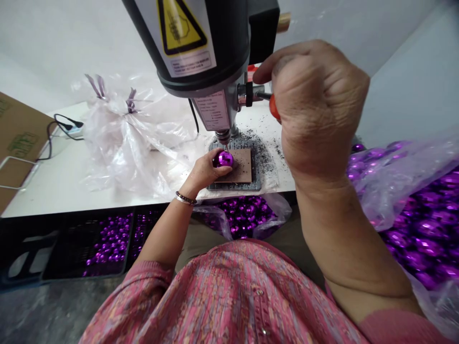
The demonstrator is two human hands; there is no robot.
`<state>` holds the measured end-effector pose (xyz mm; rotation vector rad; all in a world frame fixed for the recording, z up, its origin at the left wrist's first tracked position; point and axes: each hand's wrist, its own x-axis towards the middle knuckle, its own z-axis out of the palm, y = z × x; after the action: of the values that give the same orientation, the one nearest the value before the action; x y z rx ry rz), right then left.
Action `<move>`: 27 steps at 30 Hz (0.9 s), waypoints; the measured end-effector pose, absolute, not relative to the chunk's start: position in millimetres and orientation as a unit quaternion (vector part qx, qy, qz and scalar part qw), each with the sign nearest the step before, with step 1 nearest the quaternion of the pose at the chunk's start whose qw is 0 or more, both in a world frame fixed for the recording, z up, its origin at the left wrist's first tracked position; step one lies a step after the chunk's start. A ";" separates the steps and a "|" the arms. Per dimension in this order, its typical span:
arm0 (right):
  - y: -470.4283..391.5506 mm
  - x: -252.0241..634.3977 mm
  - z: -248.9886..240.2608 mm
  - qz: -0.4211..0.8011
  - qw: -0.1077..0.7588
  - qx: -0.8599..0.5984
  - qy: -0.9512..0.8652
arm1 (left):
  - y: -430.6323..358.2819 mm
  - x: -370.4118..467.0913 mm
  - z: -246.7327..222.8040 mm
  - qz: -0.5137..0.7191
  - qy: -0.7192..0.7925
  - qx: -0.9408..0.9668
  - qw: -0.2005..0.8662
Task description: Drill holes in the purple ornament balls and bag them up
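Note:
A shiny purple ball (pixel 225 159) is pinched between the thumb and fingers of my left hand (pixel 207 170). It rests over a brown board (pixel 244 165) on the base of a bench drill press (pixel 204 57). The drill bit (pixel 226 147) points down right above the ball; whether it touches, I cannot tell. My right hand (pixel 317 100), close to the camera, is closed around the feed lever (pixel 265 95) of the press. Part of the lever's orange-red knob (pixel 274 107) shows beside my fingers; the rest is hidden.
Dark shavings (pixel 267 148) litter the base and white table (pixel 46 186). Tied clear plastic bags (pixel 125 138) stand left, near a cardboard box (pixel 21 138) and black cable. Purple balls fill a bag (pixel 247 215) at my lap, a bag (pixel 426 215) at right and a dark crate (pixel 111 239) below left.

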<state>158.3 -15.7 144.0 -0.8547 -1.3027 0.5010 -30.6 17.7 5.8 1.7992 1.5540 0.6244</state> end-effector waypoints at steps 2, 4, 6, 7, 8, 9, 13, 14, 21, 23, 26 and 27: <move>-16.7 158.2 144.4 0.225 0.677 -0.390 -0.583 | 22.4 -27.3 7.4 0.228 0.584 0.702 0.338; -17.6 158.2 144.2 0.219 0.672 -0.396 -0.586 | 27.2 -23.8 8.0 0.216 0.573 0.712 0.343; -18.2 158.1 143.4 0.217 0.674 -0.394 -0.586 | 31.5 -20.2 7.3 0.212 0.558 0.721 0.352; -18.4 158.2 143.0 0.217 0.677 -0.390 -0.585 | 33.2 -18.6 6.5 0.215 0.551 0.722 0.358; -18.7 158.3 142.6 0.217 0.679 -0.388 -0.585 | 34.5 -17.0 5.4 0.219 0.545 0.720 0.368; -19.1 158.6 142.4 0.218 0.678 -0.386 -0.586 | 35.2 -15.5 4.2 0.225 0.541 0.715 0.380; -22.0 159.8 144.4 0.216 0.657 -0.412 -0.594 | 33.5 -11.3 0.2 0.245 0.551 0.686 0.408; -23.0 159.8 144.8 0.214 0.651 -0.425 -0.592 | 32.6 -10.6 -0.7 0.249 0.554 0.683 0.406; -30.2 156.3 123.8 0.123 0.654 -0.468 -0.582 | 31.6 -9.2 -9.7 0.268 0.545 0.693 0.390; -30.8 156.4 114.4 0.100 0.655 -0.471 -0.582 | 31.9 -9.3 -12.2 0.271 0.541 0.697 0.384; -29.4 157.8 104.7 0.093 0.659 -0.461 -0.586 | 31.4 -9.8 -14.4 0.274 0.532 0.704 0.382; -28.6 158.4 102.5 0.091 0.661 -0.454 -0.590 | 31.1 -9.9 -14.9 0.278 0.530 0.705 0.381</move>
<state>158.4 -28.6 102.5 -1.0271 -1.3349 0.2055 -9.9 31.1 -14.9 1.7993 1.3518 0.7093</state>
